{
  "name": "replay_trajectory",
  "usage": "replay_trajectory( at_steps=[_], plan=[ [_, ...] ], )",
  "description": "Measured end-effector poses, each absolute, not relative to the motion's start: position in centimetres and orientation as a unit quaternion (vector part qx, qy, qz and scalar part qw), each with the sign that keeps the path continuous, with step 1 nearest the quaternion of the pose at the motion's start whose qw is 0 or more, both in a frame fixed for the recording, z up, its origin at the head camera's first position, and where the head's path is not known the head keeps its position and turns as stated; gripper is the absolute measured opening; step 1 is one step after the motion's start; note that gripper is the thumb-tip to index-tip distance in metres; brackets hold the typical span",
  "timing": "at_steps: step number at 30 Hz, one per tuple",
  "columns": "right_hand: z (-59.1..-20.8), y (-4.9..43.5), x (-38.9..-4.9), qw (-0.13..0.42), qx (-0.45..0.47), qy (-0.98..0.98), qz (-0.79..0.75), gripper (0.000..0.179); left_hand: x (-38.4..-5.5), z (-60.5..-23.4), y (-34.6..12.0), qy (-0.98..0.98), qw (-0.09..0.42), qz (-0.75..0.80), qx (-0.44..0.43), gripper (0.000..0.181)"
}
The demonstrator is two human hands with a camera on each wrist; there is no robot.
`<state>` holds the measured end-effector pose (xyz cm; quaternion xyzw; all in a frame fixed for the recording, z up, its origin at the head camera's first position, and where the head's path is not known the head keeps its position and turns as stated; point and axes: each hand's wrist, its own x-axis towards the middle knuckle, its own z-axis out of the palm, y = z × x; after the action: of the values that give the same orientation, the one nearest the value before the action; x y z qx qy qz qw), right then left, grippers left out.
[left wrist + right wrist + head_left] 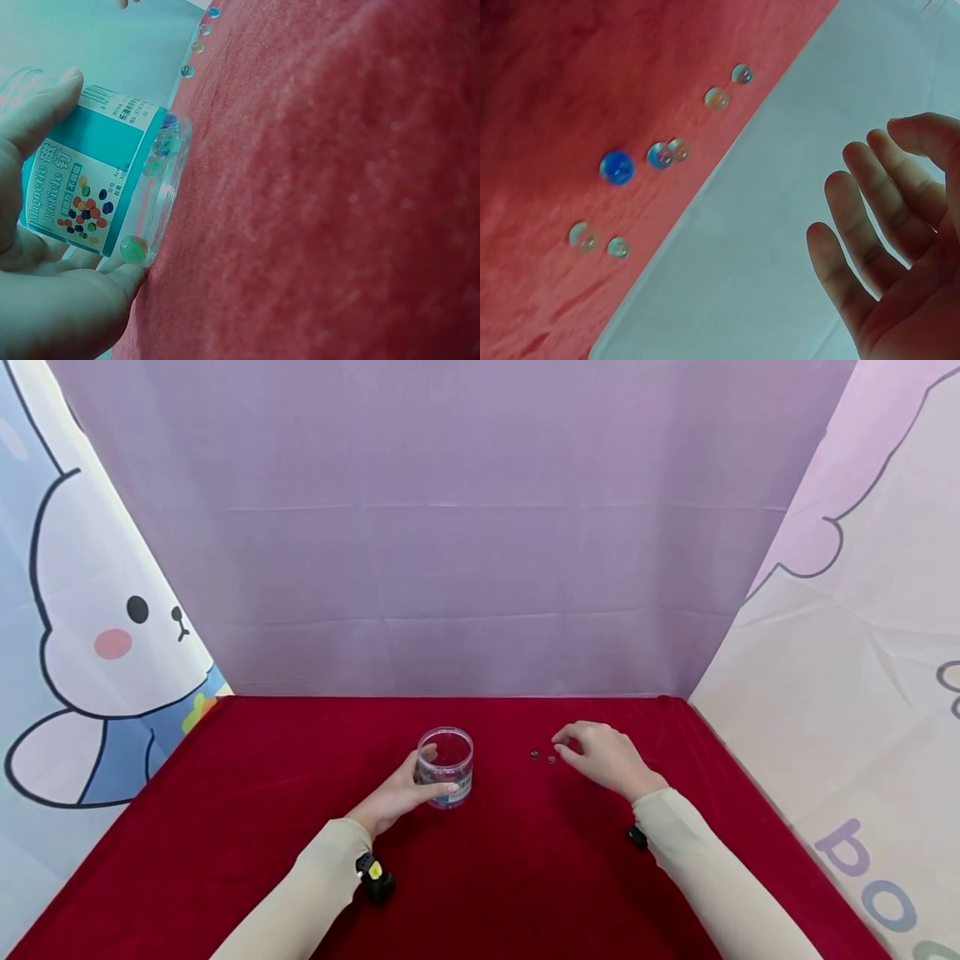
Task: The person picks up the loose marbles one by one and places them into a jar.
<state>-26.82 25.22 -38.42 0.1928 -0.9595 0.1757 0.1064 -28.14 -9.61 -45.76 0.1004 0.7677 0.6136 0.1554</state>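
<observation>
My left hand (401, 795) grips a clear round jar (446, 764) standing upright on the red cloth, thumb on the near side. A teal and white label (94, 161) wraps the jar. Inside, at its bottom, lie several glass marbles, among them a green marble (133, 249). My right hand (603, 760) hovers over the cloth to the right, its fingers loosely bent and apart, holding nothing. Below it lie several marbles, including a deep blue marble (617, 167) and clear ones with coloured swirls (717, 98). Two small marbles (535, 754) show left of its fingertips in the head view.
Red cloth (480, 885) covers the table. A plain purple-grey curtain (450, 527) hangs behind it, with printed cartoon curtains (112, 610) on the left and right sides. Each wrist carries a small black camera (375, 877).
</observation>
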Motion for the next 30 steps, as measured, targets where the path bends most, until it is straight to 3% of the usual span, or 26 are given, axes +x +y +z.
replay_trajectory(
  at_steps=[11,30],
  plan=[
    [-38.8,28.1,-26.3,0.113,0.172,-0.964,0.171,0.019,-28.0,-45.7,-9.6,0.766,0.158,0.614,0.108,0.097],
    [-40.0,32.0,-25.7,0.072,0.135,-0.972,0.178,0.023,-28.0,-45.2,-9.7,0.761,0.158,0.619,0.113,0.096]
  ],
)
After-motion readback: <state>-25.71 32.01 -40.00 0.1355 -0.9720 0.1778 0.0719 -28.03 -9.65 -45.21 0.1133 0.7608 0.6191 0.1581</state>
